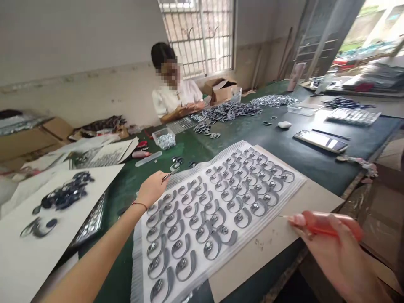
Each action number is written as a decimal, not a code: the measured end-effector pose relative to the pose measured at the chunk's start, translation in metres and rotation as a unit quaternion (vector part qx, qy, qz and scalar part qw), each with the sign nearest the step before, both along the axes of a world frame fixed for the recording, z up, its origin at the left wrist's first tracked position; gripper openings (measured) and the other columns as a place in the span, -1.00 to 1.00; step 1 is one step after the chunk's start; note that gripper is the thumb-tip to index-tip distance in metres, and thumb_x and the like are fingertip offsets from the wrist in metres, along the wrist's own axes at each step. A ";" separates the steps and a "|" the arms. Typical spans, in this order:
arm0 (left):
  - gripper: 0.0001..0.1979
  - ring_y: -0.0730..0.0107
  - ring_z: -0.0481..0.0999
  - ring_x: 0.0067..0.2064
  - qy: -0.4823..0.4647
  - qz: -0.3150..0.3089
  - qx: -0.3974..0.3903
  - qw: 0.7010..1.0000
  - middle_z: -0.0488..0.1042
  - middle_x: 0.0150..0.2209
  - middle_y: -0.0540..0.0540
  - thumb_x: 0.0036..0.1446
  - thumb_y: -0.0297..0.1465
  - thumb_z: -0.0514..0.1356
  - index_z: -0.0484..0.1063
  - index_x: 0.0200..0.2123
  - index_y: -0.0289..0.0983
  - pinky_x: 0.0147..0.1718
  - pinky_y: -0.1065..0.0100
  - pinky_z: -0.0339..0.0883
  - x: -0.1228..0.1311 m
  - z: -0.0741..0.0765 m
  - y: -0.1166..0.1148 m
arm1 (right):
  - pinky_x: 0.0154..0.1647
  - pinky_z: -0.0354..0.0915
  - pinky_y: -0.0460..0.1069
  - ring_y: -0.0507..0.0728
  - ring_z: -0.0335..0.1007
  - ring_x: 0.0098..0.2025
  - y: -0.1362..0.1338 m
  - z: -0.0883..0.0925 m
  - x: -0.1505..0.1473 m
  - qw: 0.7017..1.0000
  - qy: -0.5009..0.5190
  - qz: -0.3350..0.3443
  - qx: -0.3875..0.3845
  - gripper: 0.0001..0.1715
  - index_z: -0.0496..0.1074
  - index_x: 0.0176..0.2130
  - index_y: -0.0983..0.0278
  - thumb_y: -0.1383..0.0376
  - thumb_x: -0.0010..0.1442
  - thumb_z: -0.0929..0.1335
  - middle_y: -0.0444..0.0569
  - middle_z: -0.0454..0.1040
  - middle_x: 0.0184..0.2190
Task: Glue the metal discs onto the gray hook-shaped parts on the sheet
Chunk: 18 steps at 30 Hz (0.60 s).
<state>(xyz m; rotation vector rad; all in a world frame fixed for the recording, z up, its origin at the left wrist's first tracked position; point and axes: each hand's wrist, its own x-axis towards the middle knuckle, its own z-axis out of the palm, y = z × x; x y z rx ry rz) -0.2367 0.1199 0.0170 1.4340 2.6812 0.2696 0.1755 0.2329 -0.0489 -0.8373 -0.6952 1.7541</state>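
Observation:
My left hand is closed in a pinch on thin tweezers at the far left edge of a white sheet covered with rows of grey hook-shaped pieces. My right hand is at the lower right, off the sheet, fingers wrapped round a red pen-like tool whose fine tip points left toward the sheet. The sheet lies on a cardboard board on the green table.
A person in a white top sits across the table beside piles of dark pieces. A small plastic tub, a phone, a calculator and white paper with dark pieces lie around. Cardboard boxes stand behind.

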 end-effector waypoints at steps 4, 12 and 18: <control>-0.70 0.33 0.42 -0.15 0.000 0.001 -0.060 0.998 0.39 -0.15 -0.12 0.17 -0.24 0.08 0.33 -0.13 -0.33 -0.16 0.18 0.36 -0.023 -0.016 0.038 | 0.09 0.18 0.25 0.23 0.37 -0.13 -0.004 0.008 -0.019 0.997 0.075 0.030 -0.014 -0.73 0.42 -0.54 0.25 0.13 0.06 0.36 -0.04 0.41 -0.50; -0.68 0.28 0.42 -0.14 -0.060 0.032 -0.098 0.993 0.39 -0.14 -0.10 0.17 -0.22 0.08 0.33 -0.14 -0.34 -0.16 0.17 0.36 -0.041 -0.042 0.016 | 0.10 0.12 0.29 0.28 0.29 0.01 0.007 0.014 -0.026 0.991 0.084 0.048 -0.089 -0.61 0.44 -0.48 0.25 -0.02 0.01 0.36 0.00 0.46 -0.37; -0.68 0.32 0.42 -0.15 -0.059 0.042 -0.113 0.991 0.38 -0.14 -0.12 0.17 -0.22 0.07 0.32 -0.11 -0.33 -0.16 0.17 0.35 -0.038 -0.048 0.014 | 0.17 0.09 0.16 0.22 0.34 -0.05 0.003 0.013 -0.016 0.996 0.069 -0.022 -0.052 -0.64 0.45 -0.53 0.28 0.03 -0.03 0.39 -0.01 0.46 -0.43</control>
